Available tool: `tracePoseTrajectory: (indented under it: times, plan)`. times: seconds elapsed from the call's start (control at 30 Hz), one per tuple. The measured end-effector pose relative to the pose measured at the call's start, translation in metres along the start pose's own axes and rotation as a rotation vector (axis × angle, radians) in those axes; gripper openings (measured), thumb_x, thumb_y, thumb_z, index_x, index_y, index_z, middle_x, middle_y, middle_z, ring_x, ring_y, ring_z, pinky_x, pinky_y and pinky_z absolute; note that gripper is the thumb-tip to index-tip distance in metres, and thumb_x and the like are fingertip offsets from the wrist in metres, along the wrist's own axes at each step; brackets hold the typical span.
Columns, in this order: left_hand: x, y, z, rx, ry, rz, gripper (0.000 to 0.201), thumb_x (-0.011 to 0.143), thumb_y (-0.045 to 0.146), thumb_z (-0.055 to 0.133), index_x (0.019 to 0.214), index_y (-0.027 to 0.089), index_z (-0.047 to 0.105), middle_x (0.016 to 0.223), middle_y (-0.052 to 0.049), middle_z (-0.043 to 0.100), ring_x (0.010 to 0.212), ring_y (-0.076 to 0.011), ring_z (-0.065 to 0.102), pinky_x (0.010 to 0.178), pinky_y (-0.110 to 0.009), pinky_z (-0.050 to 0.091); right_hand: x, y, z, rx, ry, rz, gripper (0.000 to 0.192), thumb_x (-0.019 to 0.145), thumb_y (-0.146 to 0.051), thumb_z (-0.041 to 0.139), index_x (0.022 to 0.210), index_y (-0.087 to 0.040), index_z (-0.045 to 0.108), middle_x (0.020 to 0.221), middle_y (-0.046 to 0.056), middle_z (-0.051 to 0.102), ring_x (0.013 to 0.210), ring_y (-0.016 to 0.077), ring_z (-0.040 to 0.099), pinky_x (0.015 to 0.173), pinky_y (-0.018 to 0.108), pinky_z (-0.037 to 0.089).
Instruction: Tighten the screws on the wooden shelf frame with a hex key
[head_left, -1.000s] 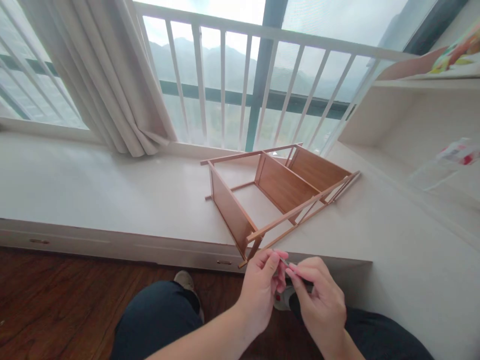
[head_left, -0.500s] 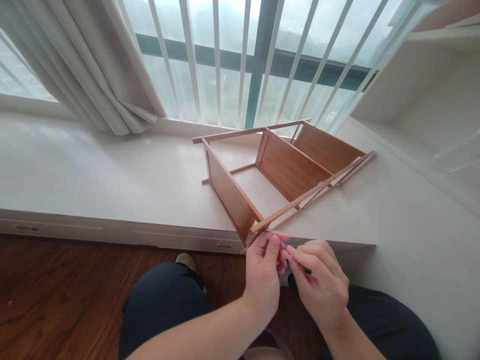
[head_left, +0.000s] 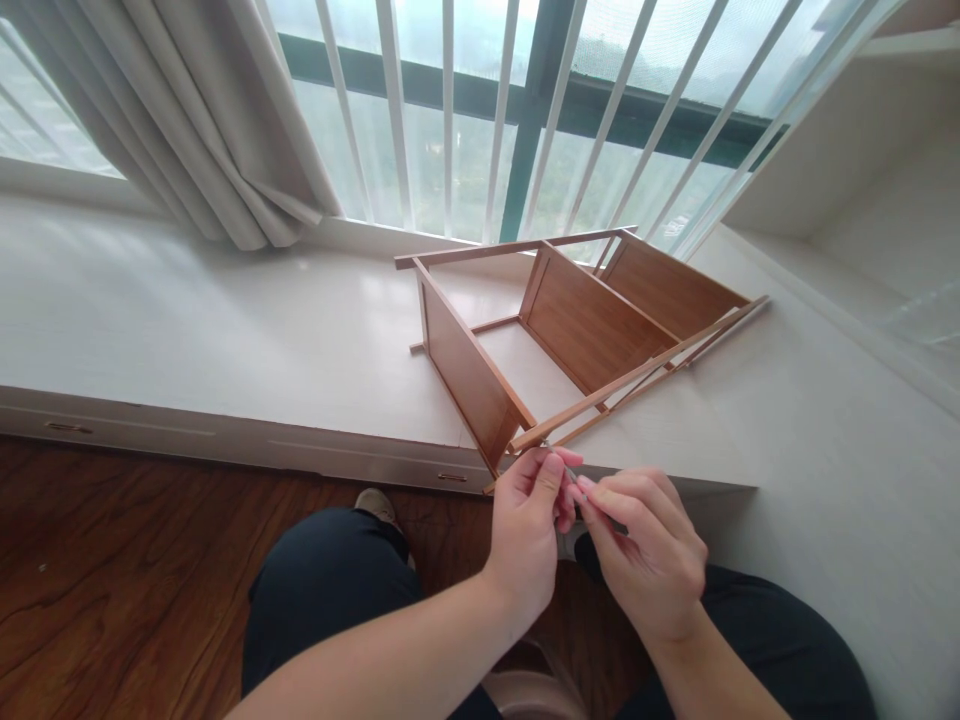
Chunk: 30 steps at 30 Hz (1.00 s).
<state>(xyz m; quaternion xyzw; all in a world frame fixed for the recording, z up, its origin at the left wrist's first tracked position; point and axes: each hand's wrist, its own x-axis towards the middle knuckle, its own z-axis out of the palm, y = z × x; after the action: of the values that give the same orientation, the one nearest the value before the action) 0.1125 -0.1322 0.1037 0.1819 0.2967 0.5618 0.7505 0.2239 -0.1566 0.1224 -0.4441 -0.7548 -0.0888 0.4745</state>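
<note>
A wooden shelf rack (head_left: pixel 592 320) lies on its side on the white ledge, its near leg end reaching over the front edge. By that leg end, my left hand (head_left: pixel 525 530) is closed, thumb and fingers pinched round the front of a slim screwdriver (head_left: pixel 572 477). My right hand (head_left: pixel 649 550) grips the same tool farther back, its fingers curled over most of it. Only a bit of thin metal shaft and a dark end show. The tip near the leg is too small and covered to make out.
The white window ledge (head_left: pixel 225 330) has drawers along its front. Behind it are a barred window (head_left: pixel 465 130) and a grey curtain (head_left: pixel 217 120). A white cabinet (head_left: pixel 847 180) stands at the right. My knees flank my hands above the wooden floor (head_left: pixel 135 560).
The view has shifted slightly, so the rack sits a little higher and farther right. Both hands keep their hold by the leg end; the right hand has turned a little.
</note>
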Motion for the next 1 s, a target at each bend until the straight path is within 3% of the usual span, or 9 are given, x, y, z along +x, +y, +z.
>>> tracePoseTrajectory:
  times: [0.17, 0.3, 0.4, 0.53, 0.63, 1.0]
  plan:
    - [-0.002, 0.003, 0.004, -0.072, 0.018, -0.027, 0.036, 0.079, 0.048, 0.085, 0.089, 0.014, 0.075, 0.060, 0.004, 0.053, 0.052, -0.0036, 0.043, 0.051, -0.016, 0.033, 0.009, 0.000, -0.004, 0.005, -0.017, -0.033, 0.030, 0.084, 0.004, 0.076, 0.102, -0.019, 0.073, 0.083, 0.005, 0.071, 0.078, 0.0173, 0.062, 0.069, 0.033, 0.055]
    - [-0.002, 0.004, 0.005, -0.070, 0.015, -0.018, 0.034, 0.081, 0.046, 0.084, 0.087, 0.013, 0.075, 0.058, 0.005, 0.049, 0.050, -0.0025, 0.041, 0.050, -0.016, 0.032, 0.006, 0.002, -0.003, 0.089, -0.016, 0.057, 0.025, 0.085, 0.001, 0.076, 0.099, -0.019, 0.072, 0.083, 0.004, 0.073, 0.075, 0.0154, 0.063, 0.070, 0.030, 0.054]
    - [-0.002, 0.007, 0.006, -0.069, 0.016, -0.016, 0.033, 0.081, 0.043, 0.084, 0.086, 0.012, 0.074, 0.055, 0.006, 0.046, 0.049, -0.0019, 0.041, 0.049, -0.014, 0.033, 0.001, -0.005, 0.004, 0.314, -0.018, 0.403, 0.007, 0.092, -0.014, 0.074, 0.088, -0.020, 0.073, 0.079, 0.002, 0.072, 0.072, 0.0141, 0.064, 0.067, 0.028, 0.052]
    - [-0.001, 0.010, 0.006, -0.050, -0.003, -0.047, 0.034, 0.080, 0.044, 0.084, 0.085, 0.013, 0.071, 0.050, 0.007, 0.047, 0.043, -0.0053, 0.044, 0.041, -0.015, 0.036, 0.003, -0.019, 0.014, 0.912, 0.013, 1.122, 0.029, 0.090, -0.042, 0.076, 0.076, -0.018, 0.069, 0.062, 0.000, 0.061, 0.056, 0.0101, 0.054, 0.048, 0.020, 0.042]
    - [-0.001, 0.011, 0.005, -0.025, -0.026, -0.098, 0.036, 0.080, 0.048, 0.083, 0.087, 0.015, 0.069, 0.046, 0.007, 0.047, 0.038, -0.0090, 0.047, 0.034, -0.017, 0.038, 0.009, -0.024, 0.014, 1.204, 0.038, 1.383, 0.033, 0.078, -0.045, 0.085, 0.075, -0.016, 0.070, 0.056, -0.003, 0.053, 0.050, 0.0074, 0.044, 0.042, 0.017, 0.035]
    - [-0.001, 0.016, 0.008, -0.035, -0.033, -0.102, 0.034, 0.080, 0.044, 0.084, 0.088, 0.014, 0.073, 0.048, 0.008, 0.047, 0.037, -0.0084, 0.052, 0.033, -0.015, 0.038, 0.012, -0.022, 0.008, 1.245, -0.003, 1.427, 0.035, 0.077, -0.047, 0.087, 0.077, -0.016, 0.070, 0.057, -0.003, 0.053, 0.049, 0.0061, 0.040, 0.042, 0.016, 0.033]
